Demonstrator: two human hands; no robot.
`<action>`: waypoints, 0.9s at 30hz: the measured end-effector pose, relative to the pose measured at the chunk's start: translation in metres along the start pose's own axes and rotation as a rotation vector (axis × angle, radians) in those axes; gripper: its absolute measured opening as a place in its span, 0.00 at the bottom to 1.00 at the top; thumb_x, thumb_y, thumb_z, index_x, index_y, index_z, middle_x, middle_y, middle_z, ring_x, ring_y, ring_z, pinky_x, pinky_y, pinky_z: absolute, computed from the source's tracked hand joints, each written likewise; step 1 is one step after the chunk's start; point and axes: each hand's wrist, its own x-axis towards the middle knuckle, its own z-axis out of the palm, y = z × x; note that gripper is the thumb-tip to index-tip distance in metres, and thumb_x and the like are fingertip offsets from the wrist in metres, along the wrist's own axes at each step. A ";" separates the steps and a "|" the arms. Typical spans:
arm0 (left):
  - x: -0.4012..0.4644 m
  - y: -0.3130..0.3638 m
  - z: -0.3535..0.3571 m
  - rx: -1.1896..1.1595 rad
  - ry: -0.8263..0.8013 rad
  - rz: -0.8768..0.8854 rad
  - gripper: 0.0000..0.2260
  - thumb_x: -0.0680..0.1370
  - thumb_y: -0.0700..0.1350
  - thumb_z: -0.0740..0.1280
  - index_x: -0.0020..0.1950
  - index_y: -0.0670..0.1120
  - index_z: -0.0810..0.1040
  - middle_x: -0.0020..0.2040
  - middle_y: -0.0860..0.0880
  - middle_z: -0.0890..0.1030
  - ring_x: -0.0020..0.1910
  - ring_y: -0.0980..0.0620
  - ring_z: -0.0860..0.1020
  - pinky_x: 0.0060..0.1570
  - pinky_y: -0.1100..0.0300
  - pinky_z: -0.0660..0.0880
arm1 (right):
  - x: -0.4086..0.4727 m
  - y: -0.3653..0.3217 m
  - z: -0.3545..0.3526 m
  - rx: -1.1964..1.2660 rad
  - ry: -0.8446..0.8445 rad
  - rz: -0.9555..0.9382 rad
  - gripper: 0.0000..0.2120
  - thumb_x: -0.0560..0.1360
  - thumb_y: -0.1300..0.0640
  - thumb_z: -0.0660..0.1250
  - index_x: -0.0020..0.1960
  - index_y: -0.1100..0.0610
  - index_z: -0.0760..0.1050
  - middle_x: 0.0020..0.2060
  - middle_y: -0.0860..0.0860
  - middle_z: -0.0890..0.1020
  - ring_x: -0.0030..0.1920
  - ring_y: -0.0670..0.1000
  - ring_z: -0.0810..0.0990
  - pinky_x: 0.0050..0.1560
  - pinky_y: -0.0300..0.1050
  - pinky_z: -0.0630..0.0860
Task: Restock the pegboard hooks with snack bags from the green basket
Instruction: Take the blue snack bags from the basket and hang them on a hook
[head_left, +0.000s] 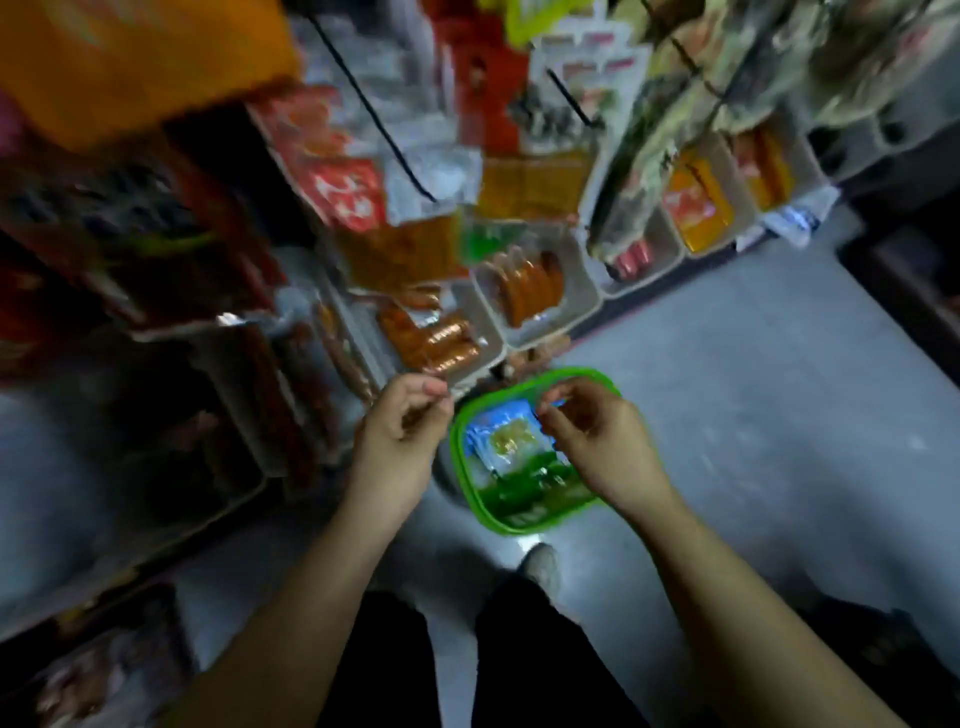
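Observation:
The green basket (470, 493) stands on the grey floor by the foot of the shelving. A blue and yellow snack bag (506, 439) lies on top of darker green bags inside it. My left hand (400, 431) hovers just left of the basket with its fingers loosely curled, and I see nothing in it. Over the basket's right side my right hand (592, 436) hangs with its fingers also loosely curled; its fingertips overlap the blue bag's corner and no grip shows. Above, a long black pegboard hook (374, 114) and a shorter hook (571, 98) stick out among hanging snack bags.
White shelf bins (582, 312) with orange sausage packs line the rack just behind the basket. Darker bins (244, 405) run along the left. My shoe (540, 566) is on the floor in front of the basket. The whole view is motion-blurred.

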 end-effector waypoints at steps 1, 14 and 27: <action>0.009 -0.021 0.024 -0.008 -0.011 -0.030 0.14 0.76 0.32 0.64 0.43 0.52 0.73 0.39 0.51 0.77 0.38 0.55 0.74 0.46 0.59 0.71 | 0.010 0.029 -0.003 -0.026 -0.007 0.041 0.02 0.75 0.56 0.68 0.46 0.53 0.76 0.36 0.57 0.84 0.37 0.58 0.82 0.43 0.60 0.77; 0.153 -0.427 0.227 0.183 -0.096 -0.522 0.07 0.77 0.33 0.63 0.54 0.37 0.76 0.43 0.46 0.76 0.39 0.55 0.74 0.28 0.75 0.69 | 0.159 0.445 0.096 -0.329 -0.237 0.415 0.09 0.75 0.55 0.68 0.54 0.57 0.78 0.47 0.58 0.84 0.51 0.58 0.81 0.48 0.45 0.73; 0.169 -0.563 0.285 0.722 -0.225 -0.431 0.27 0.78 0.50 0.64 0.75 0.50 0.59 0.78 0.46 0.47 0.76 0.42 0.49 0.72 0.45 0.53 | 0.214 0.580 0.177 -0.419 -0.154 0.451 0.23 0.82 0.44 0.51 0.68 0.56 0.71 0.61 0.63 0.78 0.60 0.64 0.75 0.56 0.52 0.71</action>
